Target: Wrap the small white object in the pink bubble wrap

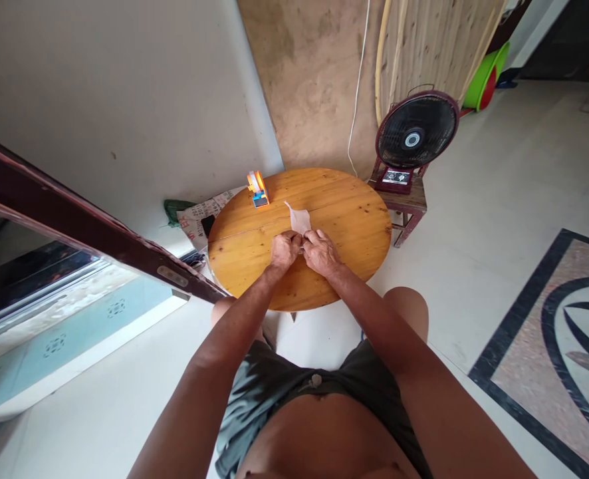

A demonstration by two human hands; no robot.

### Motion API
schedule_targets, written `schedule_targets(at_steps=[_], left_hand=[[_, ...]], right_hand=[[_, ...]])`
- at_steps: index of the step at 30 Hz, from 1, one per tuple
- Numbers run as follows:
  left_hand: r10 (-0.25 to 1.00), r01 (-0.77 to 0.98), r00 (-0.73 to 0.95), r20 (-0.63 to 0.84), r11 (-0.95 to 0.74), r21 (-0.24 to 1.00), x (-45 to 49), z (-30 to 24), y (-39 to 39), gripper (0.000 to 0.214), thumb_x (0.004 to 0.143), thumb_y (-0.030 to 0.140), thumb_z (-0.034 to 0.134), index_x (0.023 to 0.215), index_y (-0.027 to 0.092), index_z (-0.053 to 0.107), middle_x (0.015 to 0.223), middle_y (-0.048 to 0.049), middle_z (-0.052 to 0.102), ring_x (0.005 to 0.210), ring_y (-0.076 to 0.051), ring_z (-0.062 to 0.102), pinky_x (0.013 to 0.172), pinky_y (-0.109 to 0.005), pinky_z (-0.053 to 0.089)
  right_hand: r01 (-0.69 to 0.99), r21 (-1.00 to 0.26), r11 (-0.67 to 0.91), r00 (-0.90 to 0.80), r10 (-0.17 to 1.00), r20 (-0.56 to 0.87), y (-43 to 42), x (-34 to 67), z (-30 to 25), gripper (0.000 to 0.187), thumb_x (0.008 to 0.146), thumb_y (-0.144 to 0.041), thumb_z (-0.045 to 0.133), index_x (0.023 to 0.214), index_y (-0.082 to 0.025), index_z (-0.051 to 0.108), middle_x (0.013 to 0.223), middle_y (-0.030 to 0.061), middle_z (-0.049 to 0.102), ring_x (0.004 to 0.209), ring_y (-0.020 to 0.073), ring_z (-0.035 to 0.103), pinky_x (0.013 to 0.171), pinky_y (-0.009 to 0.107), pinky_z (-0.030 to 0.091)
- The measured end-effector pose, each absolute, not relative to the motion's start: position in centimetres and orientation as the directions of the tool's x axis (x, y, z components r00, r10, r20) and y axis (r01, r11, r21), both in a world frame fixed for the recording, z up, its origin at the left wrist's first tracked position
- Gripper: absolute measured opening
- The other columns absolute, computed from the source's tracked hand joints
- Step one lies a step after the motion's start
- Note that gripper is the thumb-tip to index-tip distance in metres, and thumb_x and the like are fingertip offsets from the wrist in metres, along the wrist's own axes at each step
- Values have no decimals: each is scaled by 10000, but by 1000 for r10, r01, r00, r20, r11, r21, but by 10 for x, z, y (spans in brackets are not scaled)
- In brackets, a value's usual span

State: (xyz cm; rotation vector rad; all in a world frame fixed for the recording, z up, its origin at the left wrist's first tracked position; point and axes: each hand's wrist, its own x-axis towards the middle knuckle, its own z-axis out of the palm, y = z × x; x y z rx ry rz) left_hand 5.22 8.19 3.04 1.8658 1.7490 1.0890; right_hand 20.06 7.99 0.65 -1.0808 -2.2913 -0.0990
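Over the middle of the round wooden table (339, 199), my left hand (285, 249) and my right hand (320, 251) meet with their fingers pinched together. Both grip the near end of a thin, pale pink sheet (300, 221), which could be paper or a soft pouch. Its far part spreads out beyond my fingers and ends in a narrow, twisted tip. My fingers hide the end they hold. An orange and blue tape dispenser (258, 189) stands near the table's far left edge, apart from my hands.
A dark red electric fan (417, 130) sits on a wooden stool (414, 199) to the right of the table. A dark door frame (100, 229) runs close on the left. Behind the table hangs a white cord (358, 86) along the wall.
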Motion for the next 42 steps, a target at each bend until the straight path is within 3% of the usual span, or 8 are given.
schedule_targets(at_steps=[9,14,16,20,24,29,33,42], left_hand=[[998,547,34,55,-65,835,44,52,93,413,895,414,531,562,178,593,522,-6,537,524,-124,488,525,-246,381],[976,471,143,-163,78,879,37,67,97,173,776,174,558,705,147,713,514,8,554,457,-117,502,452,-232,364],[970,499,173,-172,64,864,38,67,98,223,724,116,541,773,134,758,508,18,555,459,-113,488,467,-229,370],[965,593,260,-23,-141,793,39,58,99,275,763,141,541,849,140,802,662,-10,671,599,-133,579,592,-231,447],[935,743,317,161,-350,571,36,43,91,292,872,225,543,990,197,809,870,-53,721,825,-184,652,759,-253,498],[884,830,286,370,-421,365,41,26,72,342,953,253,478,1143,199,757,1152,-133,668,1076,-249,615,954,-347,514],[836,823,287,469,-465,327,48,12,64,388,964,204,434,1259,144,679,1315,-169,629,1267,-287,541,1122,-430,439],[776,755,314,547,-554,351,45,-8,62,426,972,267,449,1334,108,609,1427,-202,563,1397,-318,464,1202,-515,380]], right_hand=[[689,-231,687,-493,678,546,79,204,6,344,956,-178,496,1207,-186,731,1232,126,654,1078,289,525,1002,437,438],[643,-329,692,-440,685,580,82,209,3,322,902,-141,538,1128,-211,758,1217,88,694,1104,259,576,1041,393,454],[618,-385,686,-403,697,593,85,210,0,320,901,-133,528,1107,-213,758,1196,81,710,1119,247,598,1053,381,459],[595,-462,658,-314,719,620,89,211,-5,344,917,-113,480,1116,-204,745,1165,86,728,1119,233,624,1040,362,477],[593,-476,649,-294,725,622,91,210,-6,371,884,-64,473,1082,-220,745,1132,74,742,1100,229,638,1028,366,489],[594,-477,648,-282,723,631,91,209,-7,339,869,-65,490,1002,-229,756,1118,66,749,1086,223,651,1025,361,500],[568,-511,645,-271,733,624,91,210,-7,346,862,-93,492,1032,-235,758,1123,66,755,1107,233,653,1040,388,502],[582,-583,568,-228,801,553,113,213,-3,327,991,-297,442,1061,-226,754,1097,83,758,1068,237,674,985,377,523]])
